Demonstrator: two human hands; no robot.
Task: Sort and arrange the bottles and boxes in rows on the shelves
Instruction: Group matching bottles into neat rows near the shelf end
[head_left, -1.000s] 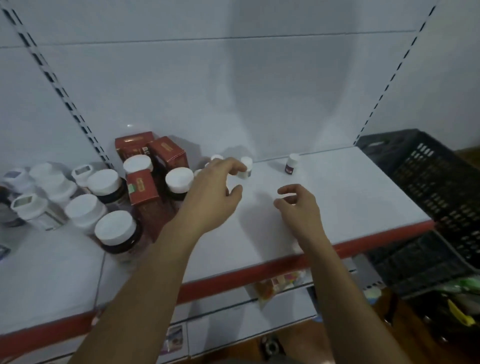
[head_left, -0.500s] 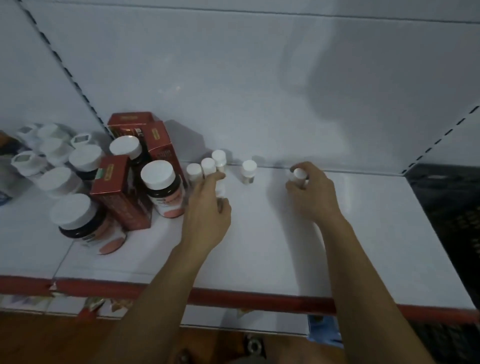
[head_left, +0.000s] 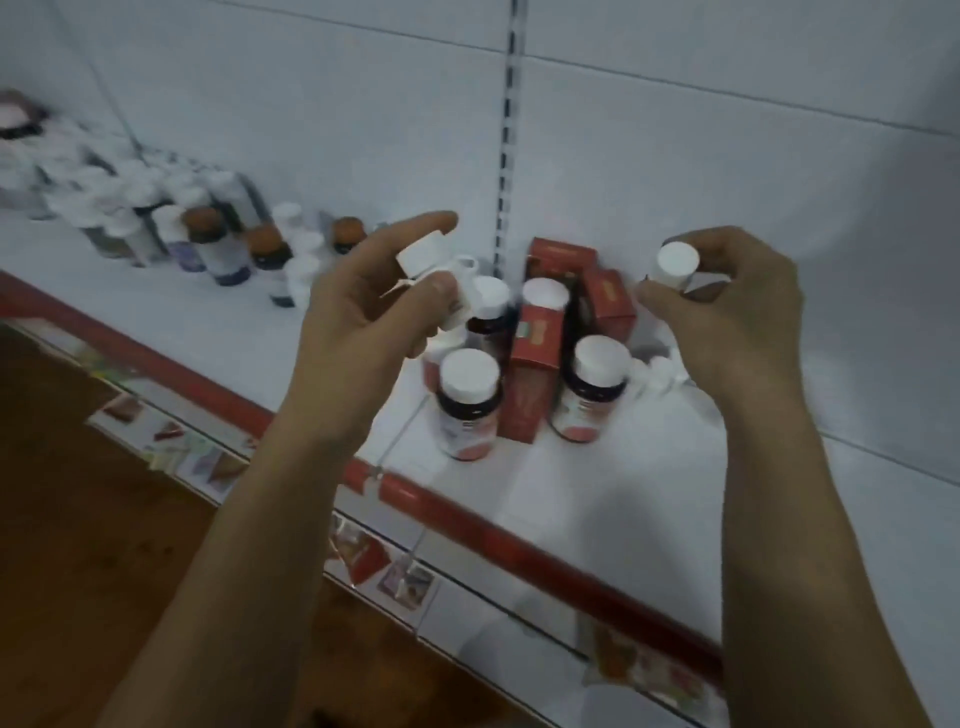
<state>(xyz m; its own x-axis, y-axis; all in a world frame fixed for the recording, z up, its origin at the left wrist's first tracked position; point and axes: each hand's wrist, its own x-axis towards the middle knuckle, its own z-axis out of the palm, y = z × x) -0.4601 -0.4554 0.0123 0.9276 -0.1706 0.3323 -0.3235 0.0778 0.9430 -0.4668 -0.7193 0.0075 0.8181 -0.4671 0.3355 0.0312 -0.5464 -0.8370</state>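
Above the white shelf (head_left: 597, 499), the left hand (head_left: 363, 322) grips a small white-capped bottle (head_left: 431, 270) tilted, cap up-left; the right hand (head_left: 737, 312) pinches another small bottle (head_left: 675, 265) upright. Labels blur beyond reading.

caps (head_left: 676, 261): showing white between the fingers
boxes (head_left: 535, 364): showing red below the fingertips
shelf (head_left: 597, 478): showing white, red-edged

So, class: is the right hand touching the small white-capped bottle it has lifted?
Touching. The head view shows the right hand with its fingers wrapped around the small white-capped bottle, held above the shelf; no gap shows.
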